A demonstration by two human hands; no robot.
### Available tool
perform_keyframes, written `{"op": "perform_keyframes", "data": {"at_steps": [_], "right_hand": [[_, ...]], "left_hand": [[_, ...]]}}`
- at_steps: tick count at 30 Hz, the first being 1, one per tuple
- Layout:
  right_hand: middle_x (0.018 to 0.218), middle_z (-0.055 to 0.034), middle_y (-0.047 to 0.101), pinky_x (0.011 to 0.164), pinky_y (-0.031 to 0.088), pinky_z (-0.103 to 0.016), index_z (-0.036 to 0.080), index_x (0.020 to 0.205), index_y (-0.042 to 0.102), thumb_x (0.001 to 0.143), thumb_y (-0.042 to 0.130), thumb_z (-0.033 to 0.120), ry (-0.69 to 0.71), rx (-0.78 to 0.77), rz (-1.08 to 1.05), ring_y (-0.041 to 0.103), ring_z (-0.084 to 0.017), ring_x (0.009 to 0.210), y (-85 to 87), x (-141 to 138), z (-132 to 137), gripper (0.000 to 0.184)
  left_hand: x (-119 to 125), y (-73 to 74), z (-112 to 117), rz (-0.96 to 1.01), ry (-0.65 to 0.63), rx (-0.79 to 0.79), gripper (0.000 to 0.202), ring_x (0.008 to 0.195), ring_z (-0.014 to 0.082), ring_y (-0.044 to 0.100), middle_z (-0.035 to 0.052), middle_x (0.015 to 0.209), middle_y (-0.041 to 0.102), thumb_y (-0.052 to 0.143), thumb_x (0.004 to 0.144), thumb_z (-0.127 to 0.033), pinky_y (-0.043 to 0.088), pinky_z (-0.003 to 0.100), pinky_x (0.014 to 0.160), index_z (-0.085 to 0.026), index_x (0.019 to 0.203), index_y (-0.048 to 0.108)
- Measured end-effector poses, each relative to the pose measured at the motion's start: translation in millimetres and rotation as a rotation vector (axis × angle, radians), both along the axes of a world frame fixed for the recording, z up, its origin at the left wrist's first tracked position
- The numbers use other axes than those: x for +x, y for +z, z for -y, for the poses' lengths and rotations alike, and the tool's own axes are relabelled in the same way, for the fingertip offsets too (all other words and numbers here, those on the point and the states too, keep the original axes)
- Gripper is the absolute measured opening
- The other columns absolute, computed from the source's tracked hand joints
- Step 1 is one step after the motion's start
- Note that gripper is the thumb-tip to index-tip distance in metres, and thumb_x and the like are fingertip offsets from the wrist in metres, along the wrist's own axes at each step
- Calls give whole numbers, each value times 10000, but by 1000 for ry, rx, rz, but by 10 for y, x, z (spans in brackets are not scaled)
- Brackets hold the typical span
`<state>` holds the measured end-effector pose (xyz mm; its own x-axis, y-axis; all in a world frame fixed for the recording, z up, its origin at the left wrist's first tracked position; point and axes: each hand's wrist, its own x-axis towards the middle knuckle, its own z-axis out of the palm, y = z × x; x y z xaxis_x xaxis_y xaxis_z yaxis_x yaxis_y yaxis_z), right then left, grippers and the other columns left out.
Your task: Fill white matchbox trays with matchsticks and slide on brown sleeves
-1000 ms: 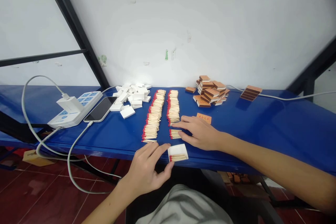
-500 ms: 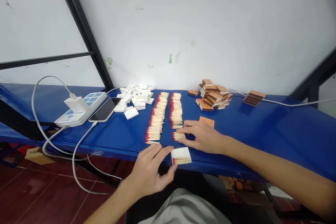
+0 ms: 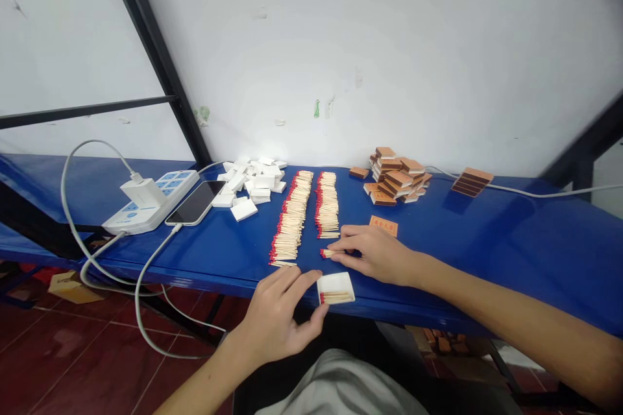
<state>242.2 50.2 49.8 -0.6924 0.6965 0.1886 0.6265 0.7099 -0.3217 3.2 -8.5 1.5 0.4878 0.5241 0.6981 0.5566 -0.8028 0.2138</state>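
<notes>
My left hand (image 3: 287, 311) grips the left side of a white matchbox tray (image 3: 337, 283) between thumb and fingers at the table's front edge. A few red-tipped matches (image 3: 335, 297) lie along the tray's near side. Just beyond it, my right hand (image 3: 372, 253) pinches a small bunch of matches (image 3: 326, 253), whose red heads point left. Two long rows of matches, a left row (image 3: 292, 217) and a shorter right row (image 3: 327, 204), run away from me. An orange matchbox sleeve (image 3: 384, 225) lies flat behind my right hand, partly covered by it.
White trays (image 3: 250, 181) are heaped at the back left, beside a phone (image 3: 195, 203) and a power strip (image 3: 150, 201) with cables. Orange-brown matchboxes (image 3: 399, 175) are piled at the back right. Farther right, a striped block of boxes (image 3: 471, 181) touches a white cable.
My right thumb and fingers have closed together, squeezing the loose spread of matches into a tight bunch. My left hand and the tray have stayed put.
</notes>
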Motion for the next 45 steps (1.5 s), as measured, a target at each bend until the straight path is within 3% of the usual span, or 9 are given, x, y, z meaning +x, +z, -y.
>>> {"op": "perform_keyframes", "data": {"at_steps": [15,20,26,30,34,40,45], "right_hand": [[755,-23,659,602,345,-250,188,994,760,986,553,345,4,-50,-111,532,-121,631,-27,-27,-20,260],[752,-12,690,725,366,-287,192,979,756,975,568,331,-2,-18,-107,506,-112,602,-32,-28,-9,234],[572,33,532,547,284,-240,182,949,757,943,576,308,-25,-104,-107,427,-99,514,-20,-26,-14,220],[521,59,441,524,245,-237,176,946,736,939,575,310,-46,-92,-76,385,-91,479,-24,-26,-17,209],[595,36,517,546,276,-239,171,949,713,934,575,281,-43,-75,-59,429,-101,526,-22,-23,-12,178],[884,-35,589,653,401,-249,176,896,701,905,609,214,-17,-59,-97,548,-134,729,9,-8,6,100],[917,-39,604,688,437,-262,176,895,687,908,599,189,6,-81,-119,574,-147,787,23,-16,5,90]], "left_hand": [[-3,2,-6,-5,-2,-5,302,743,196,611,72,858,660,611,870,-243,532,327,676,-150,1157,600],[0,5,-6,-8,0,-8,297,748,193,617,73,863,662,601,879,-252,533,322,677,-157,1161,600],[-5,6,-9,-5,-2,-8,303,748,195,622,77,872,671,598,877,-248,537,326,675,-159,1167,596],[-1,17,-7,0,-4,-3,287,751,192,626,78,878,678,594,879,-249,542,321,682,-165,1152,607],[5,24,-6,7,-5,-1,277,744,192,626,76,871,680,601,871,-244,542,317,677,-166,1137,613],[6,11,-7,2,1,-4,289,753,196,626,78,872,676,604,867,-246,551,324,682,-153,1140,616],[8,27,-3,3,13,-5,281,748,188,632,73,859,669,596,872,-258,553,310,683,-167,1135,630]]}}
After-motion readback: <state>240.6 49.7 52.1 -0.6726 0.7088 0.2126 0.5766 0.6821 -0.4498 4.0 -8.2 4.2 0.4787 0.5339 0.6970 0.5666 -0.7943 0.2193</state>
